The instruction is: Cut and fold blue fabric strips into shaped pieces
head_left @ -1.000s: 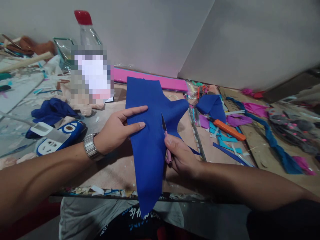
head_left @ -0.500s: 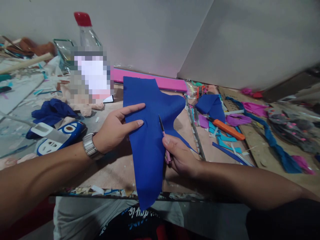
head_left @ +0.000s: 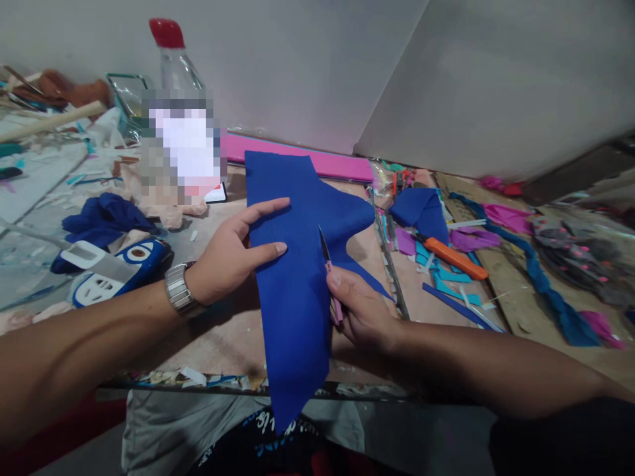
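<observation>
Blue fabric is positioned between hands, long axis running toward and away from body; left edge is gripped by left hand; pink-handled scissors are grasped in right hand, visible blade over fabric.

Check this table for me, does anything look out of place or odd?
Two things stand out. The blue fabric reaches past the front edge of the table, its pointed end unsupported. The orange-handled tool lies loose among turquoise scraps, rather than set apart. I see no spill.
</observation>
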`<state>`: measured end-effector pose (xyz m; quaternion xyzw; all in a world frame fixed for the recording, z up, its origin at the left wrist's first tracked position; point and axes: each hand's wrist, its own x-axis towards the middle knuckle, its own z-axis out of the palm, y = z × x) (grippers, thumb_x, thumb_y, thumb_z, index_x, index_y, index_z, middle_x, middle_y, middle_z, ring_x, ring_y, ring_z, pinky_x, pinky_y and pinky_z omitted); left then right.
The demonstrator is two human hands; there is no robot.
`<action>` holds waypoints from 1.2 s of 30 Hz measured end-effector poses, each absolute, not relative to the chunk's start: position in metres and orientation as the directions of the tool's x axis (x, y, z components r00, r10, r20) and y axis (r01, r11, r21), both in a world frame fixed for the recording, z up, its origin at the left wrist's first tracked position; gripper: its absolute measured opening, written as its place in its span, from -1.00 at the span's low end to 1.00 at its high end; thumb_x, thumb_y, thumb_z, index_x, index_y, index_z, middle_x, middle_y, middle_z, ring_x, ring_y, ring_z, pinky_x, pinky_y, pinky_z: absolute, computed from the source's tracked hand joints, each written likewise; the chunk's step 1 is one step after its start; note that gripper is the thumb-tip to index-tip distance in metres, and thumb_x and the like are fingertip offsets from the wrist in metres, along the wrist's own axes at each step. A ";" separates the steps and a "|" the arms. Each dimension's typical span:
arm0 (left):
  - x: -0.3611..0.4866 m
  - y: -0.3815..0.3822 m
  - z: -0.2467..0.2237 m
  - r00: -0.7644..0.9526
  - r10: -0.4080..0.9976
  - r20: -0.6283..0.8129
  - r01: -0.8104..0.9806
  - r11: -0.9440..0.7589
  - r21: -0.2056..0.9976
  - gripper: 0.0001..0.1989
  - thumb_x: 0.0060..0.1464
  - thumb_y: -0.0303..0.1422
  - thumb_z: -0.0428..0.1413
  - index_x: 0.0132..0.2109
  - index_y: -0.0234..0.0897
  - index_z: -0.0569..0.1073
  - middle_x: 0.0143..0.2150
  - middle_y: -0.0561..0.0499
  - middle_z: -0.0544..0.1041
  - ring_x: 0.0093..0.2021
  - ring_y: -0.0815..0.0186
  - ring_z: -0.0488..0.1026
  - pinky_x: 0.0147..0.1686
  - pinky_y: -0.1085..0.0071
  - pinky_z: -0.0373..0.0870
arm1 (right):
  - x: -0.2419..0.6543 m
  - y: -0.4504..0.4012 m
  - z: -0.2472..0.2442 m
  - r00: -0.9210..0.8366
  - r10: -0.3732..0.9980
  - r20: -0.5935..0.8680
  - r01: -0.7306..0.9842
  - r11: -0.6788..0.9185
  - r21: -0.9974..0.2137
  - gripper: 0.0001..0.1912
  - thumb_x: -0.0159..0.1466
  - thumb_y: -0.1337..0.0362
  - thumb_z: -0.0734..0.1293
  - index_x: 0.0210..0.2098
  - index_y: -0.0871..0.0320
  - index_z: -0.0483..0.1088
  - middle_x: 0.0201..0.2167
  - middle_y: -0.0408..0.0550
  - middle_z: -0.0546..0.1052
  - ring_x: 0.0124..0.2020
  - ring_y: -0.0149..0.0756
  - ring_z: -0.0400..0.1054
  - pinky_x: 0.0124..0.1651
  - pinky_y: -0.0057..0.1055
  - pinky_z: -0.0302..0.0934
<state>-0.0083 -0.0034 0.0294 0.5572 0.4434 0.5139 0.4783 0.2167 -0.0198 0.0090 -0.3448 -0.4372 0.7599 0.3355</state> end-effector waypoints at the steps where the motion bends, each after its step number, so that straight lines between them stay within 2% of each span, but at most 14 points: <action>1: -0.008 -0.004 0.029 0.079 0.983 0.164 0.016 -0.166 0.986 -0.32 0.04 -0.30 0.37 0.31 -0.20 0.46 0.33 -0.16 0.48 0.28 -0.07 0.46 0.25 0.02 0.47 | 0.218 -0.019 0.007 -0.529 0.817 -0.228 -0.199 -0.381 -0.903 -0.57 0.28 -0.14 0.48 -0.14 0.09 0.51 -0.51 -0.19 0.45 -0.51 -0.35 0.25 -0.38 -0.38 0.25; 4: -0.008 -0.004 0.029 0.101 0.977 0.185 0.034 -0.189 0.981 -0.32 0.04 -0.32 0.36 0.32 -0.18 0.45 0.37 -0.13 0.45 0.32 -0.05 0.42 0.27 0.06 0.46 | 0.221 -0.016 0.002 -0.527 0.819 -0.227 -0.147 -0.352 -0.924 -0.55 0.28 -0.18 0.46 -0.15 0.07 0.51 -0.56 -0.22 0.38 -0.54 -0.35 0.20 -0.39 -0.37 0.23; 14: -0.009 -0.005 0.029 0.125 0.970 0.207 0.049 -0.214 0.976 -0.30 0.06 -0.30 0.36 0.34 -0.19 0.43 0.36 -0.14 0.45 0.30 -0.03 0.44 0.25 0.10 0.47 | 0.222 -0.015 0.001 -0.522 0.812 -0.261 -0.123 -0.375 -0.919 -0.50 0.28 -0.21 0.44 -0.13 0.09 0.49 -0.47 -0.17 0.44 -0.52 -0.37 0.18 -0.42 -0.39 0.16; 20: -0.010 -0.005 0.028 0.130 0.969 0.212 0.051 -0.220 0.974 -0.28 0.06 -0.30 0.36 0.36 -0.22 0.41 0.38 -0.16 0.43 0.32 -0.05 0.42 0.27 0.08 0.46 | 0.223 -0.014 -0.002 -0.524 0.814 -0.251 -0.111 -0.358 -0.927 -0.51 0.30 -0.21 0.43 -0.13 0.10 0.47 -0.53 -0.19 0.40 -0.53 -0.36 0.16 -0.42 -0.38 0.13; 25: -0.010 -0.005 0.027 0.131 0.970 0.207 0.035 -0.213 0.976 -0.28 0.06 -0.30 0.37 0.36 -0.24 0.41 0.39 -0.17 0.42 0.33 -0.07 0.41 0.26 0.08 0.48 | 0.223 -0.015 0.001 -0.534 0.811 -0.239 -0.117 -0.351 -0.929 -0.52 0.28 -0.22 0.43 -0.20 0.09 0.47 -0.57 -0.22 0.33 -0.55 -0.36 0.13 -0.44 -0.38 0.09; 30: -0.009 -0.005 0.028 0.121 0.969 0.214 0.025 -0.218 0.976 -0.30 0.07 -0.32 0.37 0.35 -0.25 0.42 0.40 -0.16 0.41 0.37 -0.05 0.37 0.28 0.12 0.47 | 0.222 -0.016 0.002 -0.520 0.818 -0.245 -0.110 -0.349 -0.931 -0.49 0.26 -0.24 0.44 -0.29 0.10 0.44 -0.58 -0.21 0.33 -0.56 -0.38 0.13 -0.49 -0.41 0.02; 36: -0.010 -0.004 0.026 0.146 0.965 0.217 0.017 -0.222 0.975 -0.29 0.08 -0.32 0.37 0.36 -0.22 0.41 0.41 -0.15 0.41 0.36 -0.06 0.39 0.28 0.10 0.46 | 0.222 -0.014 -0.001 -0.519 0.817 -0.253 -0.066 -0.333 -0.940 -0.47 0.28 -0.26 0.41 -0.36 0.10 0.39 -0.61 -0.20 0.34 -0.56 -0.38 0.15 -0.49 -0.40 0.04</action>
